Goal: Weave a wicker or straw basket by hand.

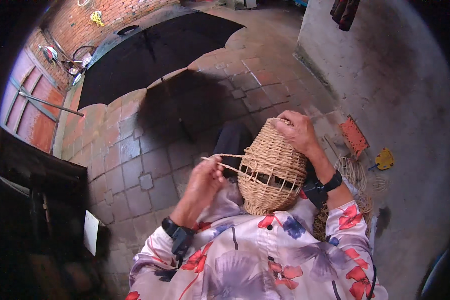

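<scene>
A woven basket (271, 195) of tan twisted cord lies across my lap, its narrow base toward me. Around its middle runs an open band where the bare upright stakes show between two woven parts. My right hand (297, 131) grips the far rim of the basket, thumb and fingers closed over the edge. Off to the left, my left hand (208, 178) pinches a weaving cord (228, 155), which stretches from the fingers to the basket's left side at the open band. Two strands of the cord show between hand and basket.
An open black umbrella (135, 65) stands on the brick-paved floor (127, 175) ahead left. To my right are an orange perforated piece (354, 136), a yellow fly swatter (384, 159) and loose coils of cord (351, 172). A grey wall (330, 45) rises at the far right.
</scene>
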A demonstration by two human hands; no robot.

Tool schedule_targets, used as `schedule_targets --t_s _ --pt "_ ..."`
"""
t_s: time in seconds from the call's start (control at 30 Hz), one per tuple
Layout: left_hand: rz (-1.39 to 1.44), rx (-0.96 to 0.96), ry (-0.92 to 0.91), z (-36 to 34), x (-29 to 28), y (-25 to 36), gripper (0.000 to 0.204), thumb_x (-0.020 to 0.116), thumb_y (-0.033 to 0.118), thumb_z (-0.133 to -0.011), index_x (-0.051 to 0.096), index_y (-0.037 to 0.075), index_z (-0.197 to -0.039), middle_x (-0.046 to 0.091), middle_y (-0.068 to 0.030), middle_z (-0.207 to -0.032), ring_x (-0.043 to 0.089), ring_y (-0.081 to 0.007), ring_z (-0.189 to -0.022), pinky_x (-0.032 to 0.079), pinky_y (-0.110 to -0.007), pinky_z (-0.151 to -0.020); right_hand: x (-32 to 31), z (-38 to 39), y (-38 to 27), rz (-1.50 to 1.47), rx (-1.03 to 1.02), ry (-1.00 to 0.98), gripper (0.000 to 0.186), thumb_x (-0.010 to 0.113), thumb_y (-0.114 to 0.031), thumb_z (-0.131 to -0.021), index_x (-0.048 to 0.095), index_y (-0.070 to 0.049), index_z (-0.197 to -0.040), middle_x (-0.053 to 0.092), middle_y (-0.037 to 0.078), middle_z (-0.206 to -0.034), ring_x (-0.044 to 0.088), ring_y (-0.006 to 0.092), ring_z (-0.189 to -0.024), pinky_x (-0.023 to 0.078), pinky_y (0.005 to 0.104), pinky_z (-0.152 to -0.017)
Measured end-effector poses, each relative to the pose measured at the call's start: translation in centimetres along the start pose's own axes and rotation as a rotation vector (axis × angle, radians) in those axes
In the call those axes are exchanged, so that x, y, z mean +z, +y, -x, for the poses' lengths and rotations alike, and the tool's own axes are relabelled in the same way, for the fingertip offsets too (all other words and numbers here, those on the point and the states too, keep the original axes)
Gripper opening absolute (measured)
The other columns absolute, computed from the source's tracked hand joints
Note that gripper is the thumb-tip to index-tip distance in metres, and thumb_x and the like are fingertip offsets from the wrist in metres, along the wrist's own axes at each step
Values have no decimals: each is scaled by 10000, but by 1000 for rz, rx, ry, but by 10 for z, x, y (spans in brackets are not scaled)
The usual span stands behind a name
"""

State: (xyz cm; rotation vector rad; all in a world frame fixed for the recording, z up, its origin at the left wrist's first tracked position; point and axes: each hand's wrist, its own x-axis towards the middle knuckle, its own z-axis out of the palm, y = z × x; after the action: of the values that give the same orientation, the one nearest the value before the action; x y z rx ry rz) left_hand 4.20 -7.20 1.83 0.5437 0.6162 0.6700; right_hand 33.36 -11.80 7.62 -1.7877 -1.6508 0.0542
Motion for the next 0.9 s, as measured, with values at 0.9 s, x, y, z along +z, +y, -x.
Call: schedule_targets --t_s 0.9 --pt "-1472 148 36 -31 38 -11 252 648 210 -825 695 -29 -890 665 -95 -666 624 -144 -593 495 -308 -553 -17 -2 -22 -14 -51 129 211 641 -236 -805 619 -26 -809 629 133 -796 597 330 -787 471 414 -719"
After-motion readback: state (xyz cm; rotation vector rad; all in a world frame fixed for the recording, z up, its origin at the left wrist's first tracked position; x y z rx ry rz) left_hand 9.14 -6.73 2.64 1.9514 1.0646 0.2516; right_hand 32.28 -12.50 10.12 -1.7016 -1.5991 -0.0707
